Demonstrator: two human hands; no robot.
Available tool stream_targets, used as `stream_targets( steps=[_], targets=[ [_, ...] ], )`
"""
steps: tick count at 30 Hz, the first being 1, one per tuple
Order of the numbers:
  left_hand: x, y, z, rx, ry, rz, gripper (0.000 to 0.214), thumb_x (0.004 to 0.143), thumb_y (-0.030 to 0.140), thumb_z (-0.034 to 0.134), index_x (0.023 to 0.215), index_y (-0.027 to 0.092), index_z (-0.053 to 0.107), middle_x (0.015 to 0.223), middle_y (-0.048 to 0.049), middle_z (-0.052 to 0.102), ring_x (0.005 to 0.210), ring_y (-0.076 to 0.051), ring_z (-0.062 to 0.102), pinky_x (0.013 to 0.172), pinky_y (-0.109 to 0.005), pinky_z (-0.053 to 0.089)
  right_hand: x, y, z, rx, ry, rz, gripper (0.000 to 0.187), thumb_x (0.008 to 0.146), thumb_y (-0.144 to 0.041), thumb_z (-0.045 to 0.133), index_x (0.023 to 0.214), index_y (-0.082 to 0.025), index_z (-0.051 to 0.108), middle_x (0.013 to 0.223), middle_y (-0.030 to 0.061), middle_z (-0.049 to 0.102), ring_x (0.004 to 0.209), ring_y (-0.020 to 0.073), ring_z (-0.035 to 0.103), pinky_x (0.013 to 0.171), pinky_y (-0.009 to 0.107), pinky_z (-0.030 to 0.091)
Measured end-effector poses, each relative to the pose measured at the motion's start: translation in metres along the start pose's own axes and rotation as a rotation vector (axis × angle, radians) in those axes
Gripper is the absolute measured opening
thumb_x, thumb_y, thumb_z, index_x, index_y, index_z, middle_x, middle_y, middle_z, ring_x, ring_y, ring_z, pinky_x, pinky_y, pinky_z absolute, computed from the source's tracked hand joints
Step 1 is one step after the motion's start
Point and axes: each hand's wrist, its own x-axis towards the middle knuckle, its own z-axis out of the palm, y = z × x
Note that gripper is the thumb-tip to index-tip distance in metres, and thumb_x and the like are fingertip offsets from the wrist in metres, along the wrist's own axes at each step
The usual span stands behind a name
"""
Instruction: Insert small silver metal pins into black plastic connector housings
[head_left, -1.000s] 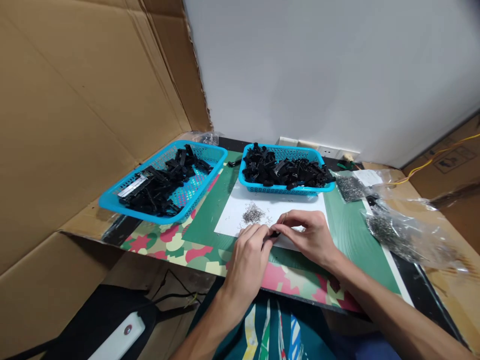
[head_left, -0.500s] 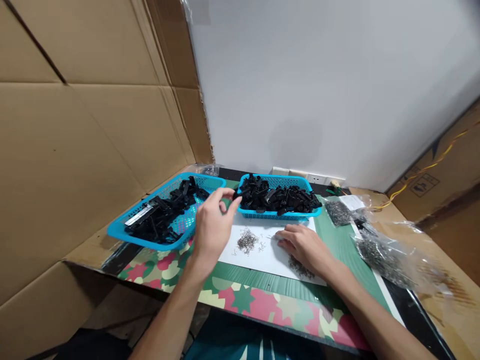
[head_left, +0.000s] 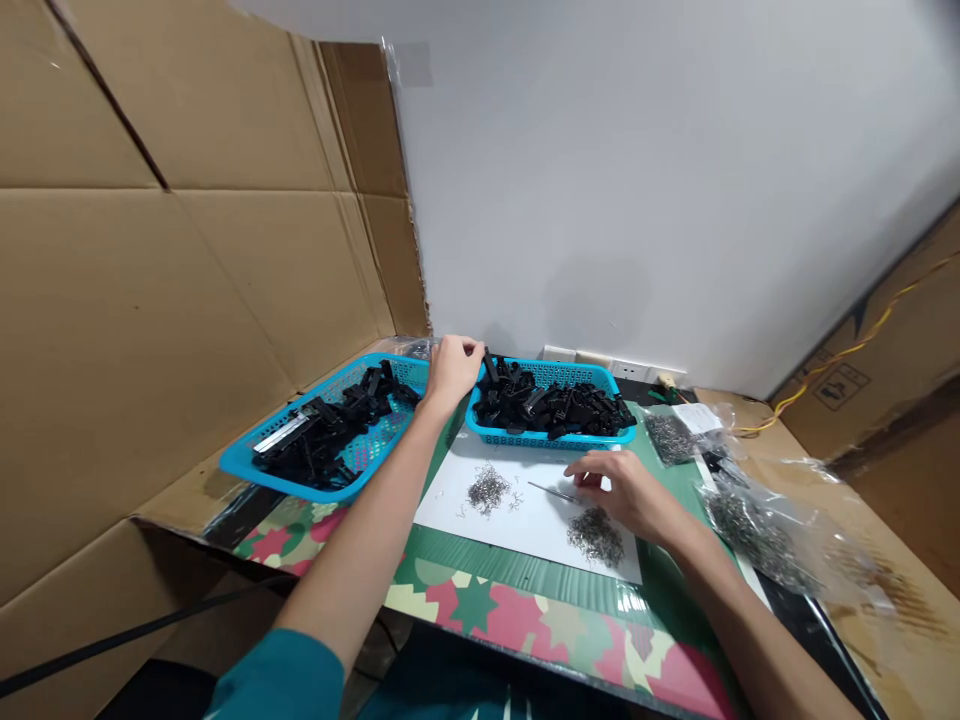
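My left hand (head_left: 452, 368) reaches to the left end of the right-hand blue basket (head_left: 551, 437), its fingers curled onto a black plastic part (head_left: 489, 366) that sticks up from the heap. My right hand (head_left: 622, 492) rests on the white paper sheet (head_left: 517, 525), pinching thin metal tweezers (head_left: 551, 490) that point left. Two small heaps of tiny metal springs lie on the paper, one (head_left: 487, 491) left of the tweezers and one (head_left: 596, 535) under my right wrist. A second blue basket (head_left: 247, 465) with black parts stands to the left.
A green mat with a camouflage-pattern front strip (head_left: 480, 590) covers the desk. Clear bags of metal pieces (head_left: 757, 540) lie at the right, a smaller one (head_left: 667, 436) beside the right basket. Cardboard walls (head_left: 187, 280) close the left; a white wall with sockets is behind.
Both hands were together at the paper's front edge. My left hand then swung out over the left basket and now sits at the right basket's end. My right hand shifted right with the tweezers.
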Motion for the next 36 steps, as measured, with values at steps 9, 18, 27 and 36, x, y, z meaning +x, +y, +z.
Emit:
stream_targets(
  steps=[9, 18, 27, 36],
  targets=[
    [0.035, -0.008, 0.031, 0.112, -0.251, -0.005, 0.037, 0.102, 0.036, 0.067, 0.134, 0.017, 0.064, 0.134, -0.0121, 0.066, 0.114, -0.026, 0.069, 0.095, -0.048, 0.06, -0.003, 0.002, -0.009, -0.276, 0.079, 0.058, 0.037, 0.107, -0.041, 0.055, 0.089, -0.02, 0.08, 0.059, 0.0029, 0.066, 0.053, 0.0163, 0.054, 0.058, 0.029, 0.033],
    [0.04, -0.04, -0.006, 0.188, -0.305, 0.039, 0.035, 0.103, 0.036, 0.066, 0.133, 0.017, 0.065, 0.134, -0.0119, 0.066, 0.113, -0.026, 0.069, 0.096, -0.047, 0.06, -0.01, 0.005, -0.021, -0.459, 0.008, 0.154, 0.046, 0.107, -0.049, 0.051, 0.076, -0.021, 0.071, 0.065, 0.0052, 0.066, 0.061, 0.0203, 0.061, 0.059, 0.03, 0.028],
    [0.031, -0.119, -0.082, 0.445, -0.451, -0.055, 0.036, 0.101, 0.036, 0.069, 0.132, 0.017, 0.065, 0.132, -0.0111, 0.067, 0.113, -0.026, 0.069, 0.093, -0.046, 0.061, -0.022, 0.035, -0.028, -0.517, -0.14, 0.354, 0.037, 0.109, -0.038, 0.045, 0.083, -0.02, 0.064, 0.081, 0.0117, 0.074, 0.076, 0.0273, 0.071, 0.06, 0.032, 0.03],
    [0.011, -0.14, -0.067, 0.315, -0.513, 0.239, 0.032, 0.078, 0.035, 0.081, 0.107, 0.022, 0.079, 0.118, -0.0093, 0.074, 0.111, -0.027, 0.068, 0.099, -0.033, 0.051, -0.022, 0.043, -0.03, -0.417, -0.118, 0.391, 0.023, 0.106, -0.032, 0.049, 0.097, -0.02, 0.066, 0.083, 0.0092, 0.075, 0.073, 0.0239, 0.069, 0.062, 0.03, 0.034]
  ],
)
